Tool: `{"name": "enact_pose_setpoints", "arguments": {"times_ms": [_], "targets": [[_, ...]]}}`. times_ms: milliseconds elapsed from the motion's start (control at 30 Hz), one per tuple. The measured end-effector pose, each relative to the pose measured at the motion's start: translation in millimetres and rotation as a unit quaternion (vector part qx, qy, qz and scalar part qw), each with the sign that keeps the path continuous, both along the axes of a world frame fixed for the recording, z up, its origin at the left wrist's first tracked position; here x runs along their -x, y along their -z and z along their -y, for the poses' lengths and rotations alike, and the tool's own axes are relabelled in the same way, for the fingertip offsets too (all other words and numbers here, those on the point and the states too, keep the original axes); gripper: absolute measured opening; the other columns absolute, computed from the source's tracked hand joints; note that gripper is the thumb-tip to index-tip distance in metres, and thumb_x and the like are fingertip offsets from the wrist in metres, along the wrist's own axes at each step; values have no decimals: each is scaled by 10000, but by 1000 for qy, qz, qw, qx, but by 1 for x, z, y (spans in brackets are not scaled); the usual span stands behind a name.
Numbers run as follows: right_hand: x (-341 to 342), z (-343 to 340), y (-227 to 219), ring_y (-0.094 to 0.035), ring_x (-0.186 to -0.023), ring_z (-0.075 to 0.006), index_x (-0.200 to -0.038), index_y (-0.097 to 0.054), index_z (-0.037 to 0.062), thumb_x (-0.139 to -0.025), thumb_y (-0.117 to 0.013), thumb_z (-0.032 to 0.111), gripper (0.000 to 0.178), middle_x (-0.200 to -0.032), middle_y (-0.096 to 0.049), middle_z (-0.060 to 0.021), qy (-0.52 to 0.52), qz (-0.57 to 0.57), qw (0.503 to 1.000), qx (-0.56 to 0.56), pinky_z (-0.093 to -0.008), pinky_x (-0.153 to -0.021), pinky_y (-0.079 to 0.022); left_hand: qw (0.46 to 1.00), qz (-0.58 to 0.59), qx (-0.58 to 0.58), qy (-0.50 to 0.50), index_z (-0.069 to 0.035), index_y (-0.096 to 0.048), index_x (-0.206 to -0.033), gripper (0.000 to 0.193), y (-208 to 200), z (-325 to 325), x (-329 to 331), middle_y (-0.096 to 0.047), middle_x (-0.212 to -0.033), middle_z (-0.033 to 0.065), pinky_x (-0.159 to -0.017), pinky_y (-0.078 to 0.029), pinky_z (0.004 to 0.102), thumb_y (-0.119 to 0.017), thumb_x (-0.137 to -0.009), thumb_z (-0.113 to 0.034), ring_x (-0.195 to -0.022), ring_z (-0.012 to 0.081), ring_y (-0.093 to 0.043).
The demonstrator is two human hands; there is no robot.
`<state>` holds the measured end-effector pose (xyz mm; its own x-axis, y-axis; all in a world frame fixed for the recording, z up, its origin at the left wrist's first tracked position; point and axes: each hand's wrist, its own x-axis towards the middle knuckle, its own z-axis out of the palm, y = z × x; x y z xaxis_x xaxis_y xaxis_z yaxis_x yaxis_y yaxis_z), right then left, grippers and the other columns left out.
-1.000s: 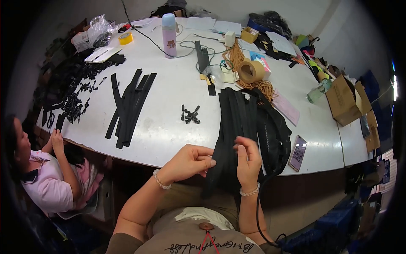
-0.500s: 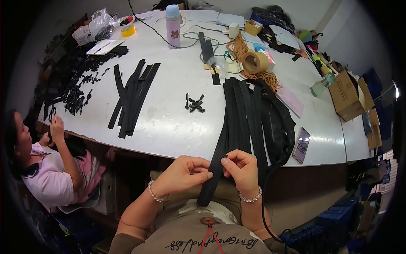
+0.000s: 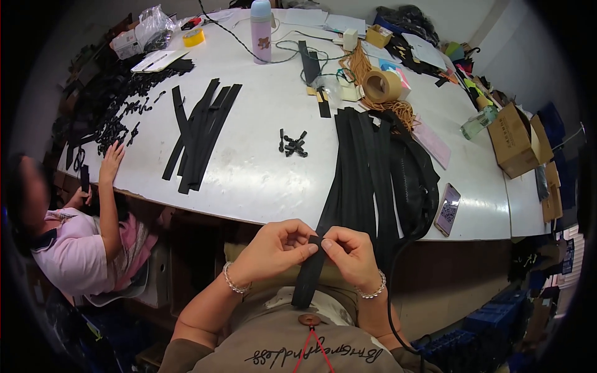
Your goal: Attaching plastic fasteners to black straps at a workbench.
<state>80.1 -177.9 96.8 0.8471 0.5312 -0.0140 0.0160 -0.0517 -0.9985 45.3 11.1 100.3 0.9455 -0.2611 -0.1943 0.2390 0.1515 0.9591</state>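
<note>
In front of my body, my left hand [image 3: 272, 253] pinches the edge of a black zipper strip [image 3: 309, 280] between thumb and fingertips. My right hand [image 3: 350, 253] grips the same strip just beside it, thumb on top. One end hangs down toward my lap. Beyond my hands, a bundle of long black zipper strips [image 3: 359, 168] lies over the table's near edge. Left of that bundle sits a small pile of black zipper pulls [image 3: 292, 144]. Farther left, more black strips [image 3: 202, 133] lie crossed over each other.
A co-worker's hand [image 3: 112, 160] rests at the table's left edge near a heap of black pulls [image 3: 115, 127]. On the right are a black bag [image 3: 413, 180], a phone [image 3: 448, 210] and an open cardboard box [image 3: 516, 140]. A bottle [image 3: 261, 37] and tape roll [image 3: 382, 86] stand farther back.
My hands have come closer together on the zipper strip, with both thumbs now pressing on it. The co-worker's hand has reached from near the body onto the table by the pulls.
</note>
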Motion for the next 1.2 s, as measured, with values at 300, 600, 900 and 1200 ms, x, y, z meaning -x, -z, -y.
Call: {"name": "enact_pose_setpoints", "arguments": {"times_ms": [300,600,900,1200], "targets": [[1,0,-1,-410,-592,-1,-767,-581,-7,-869,-572,33,110,-660,-493,57,12,-26,999,-20,-178,-503,-320,996,-47,76,-5,8,-584,-940,116,6,3,-1,-619,-814,23,-616,-507,189,-637,-853,-48,-708,46,-585],[4,-25,40,-435,-561,-14,-716,-570,-1,-876,-546,33,166,-645,-519,34,180,-39,974,-128,-184,-487,-338,963,84,113,-228,3,-596,-900,58,44,37,3,-624,-816,13,-658,-476,182,-628,-863,-28,-739,41,-567],[13,-52,60,-551,-660,-120,-888,-572,25,-938,-502,142,145,-785,-599,-42,298,-171,881,-326,-256,-589,-462,904,77,234,-349,-40,-461,-978,91,64,47,-13,-610,-848,64,-605,-467,201,-486,-961,-126,-699,80,-565],[-2,-39,75,-530,-871,-180,-940,-510,58,-983,-410,263,232,-872,-549,-60,151,-351,811,-443,-317,-869,-417,922,149,49,-354,-35,-445,-1006,97,62,45,-26,-582,-792,60,-569,-473,225,-479,-952,-107,-655,103,-578]]}}
